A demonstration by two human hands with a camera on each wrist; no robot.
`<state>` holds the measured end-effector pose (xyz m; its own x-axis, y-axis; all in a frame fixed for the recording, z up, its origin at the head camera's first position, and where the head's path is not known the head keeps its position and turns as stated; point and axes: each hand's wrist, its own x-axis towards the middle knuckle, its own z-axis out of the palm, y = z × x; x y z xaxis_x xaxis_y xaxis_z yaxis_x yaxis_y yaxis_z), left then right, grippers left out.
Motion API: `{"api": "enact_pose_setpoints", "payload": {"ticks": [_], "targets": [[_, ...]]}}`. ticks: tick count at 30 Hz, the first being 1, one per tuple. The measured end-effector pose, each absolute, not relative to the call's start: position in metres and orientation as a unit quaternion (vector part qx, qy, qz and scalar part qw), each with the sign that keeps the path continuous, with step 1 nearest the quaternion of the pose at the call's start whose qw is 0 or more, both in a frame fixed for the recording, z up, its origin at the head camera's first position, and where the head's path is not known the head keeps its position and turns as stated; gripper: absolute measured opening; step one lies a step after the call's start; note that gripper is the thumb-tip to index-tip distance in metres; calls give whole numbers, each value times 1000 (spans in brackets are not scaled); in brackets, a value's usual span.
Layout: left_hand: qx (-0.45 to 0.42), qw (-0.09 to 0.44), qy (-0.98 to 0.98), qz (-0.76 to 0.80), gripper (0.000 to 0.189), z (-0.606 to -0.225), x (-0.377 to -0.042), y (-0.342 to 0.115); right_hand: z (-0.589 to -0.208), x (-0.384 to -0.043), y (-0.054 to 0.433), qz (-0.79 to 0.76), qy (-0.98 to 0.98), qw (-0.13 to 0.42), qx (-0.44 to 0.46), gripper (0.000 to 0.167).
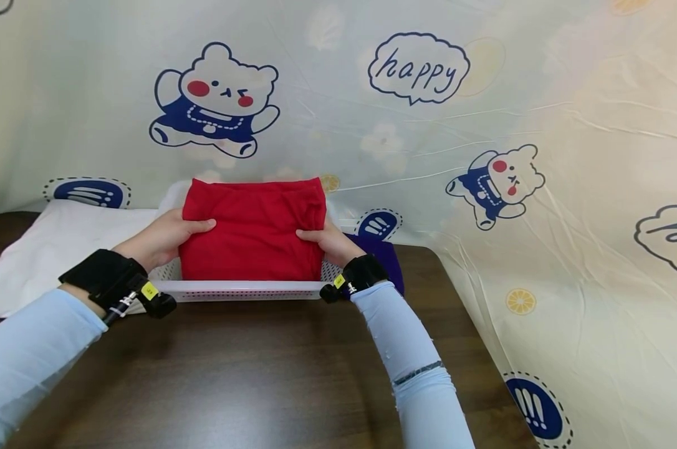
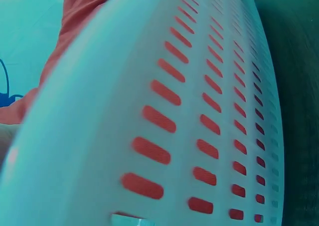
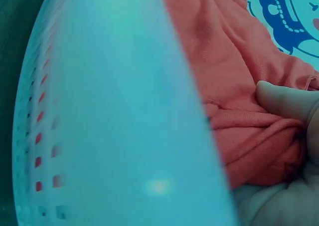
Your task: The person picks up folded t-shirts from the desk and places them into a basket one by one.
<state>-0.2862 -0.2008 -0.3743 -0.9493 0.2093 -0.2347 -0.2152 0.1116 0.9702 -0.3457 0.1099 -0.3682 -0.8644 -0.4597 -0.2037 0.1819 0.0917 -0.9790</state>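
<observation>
A folded red cloth point(image 1: 254, 234) stands upright, its lower edge inside a white perforated basket point(image 1: 249, 290). My left hand point(image 1: 167, 238) grips the cloth's left side, the thumb lying across its front. On the opposite side my right hand point(image 1: 334, 242) holds the other edge with the thumb in front and the fingers hidden behind. In the right wrist view the red fabric point(image 3: 224, 76) bunches in folds between thumb and palm. Through the slots of the basket wall point(image 2: 184, 111) red shows in the left wrist view, where the left hand is mostly out of sight.
White cloth point(image 1: 41, 255) lies on the brown table point(image 1: 249, 374) left of the basket. A dark purple cloth point(image 1: 386, 255) sits to its right, partly behind the right wrist. A patterned sheet point(image 1: 327, 112) hangs behind the table and down its right side.
</observation>
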Motion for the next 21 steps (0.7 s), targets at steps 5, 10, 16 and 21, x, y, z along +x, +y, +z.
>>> {"api": "enact_pose_setpoints", "payload": {"ticks": [5,10,16,21], "targets": [[1,167,742,650,77,-376,-285,-200,-370,-344,111,-658,698,263,-98,51],[17,181,747,639,74,-379,-285,-201,-373,-342,113,-648,700,283,-99,50],[29,181,750,636,68,-381,-286,-200,-377,-342,115,-639,703,299,-89,50],[34,166,745,646,77,-381,-286,-200,-379,-343,115,-632,707,307,-80,52]]}}
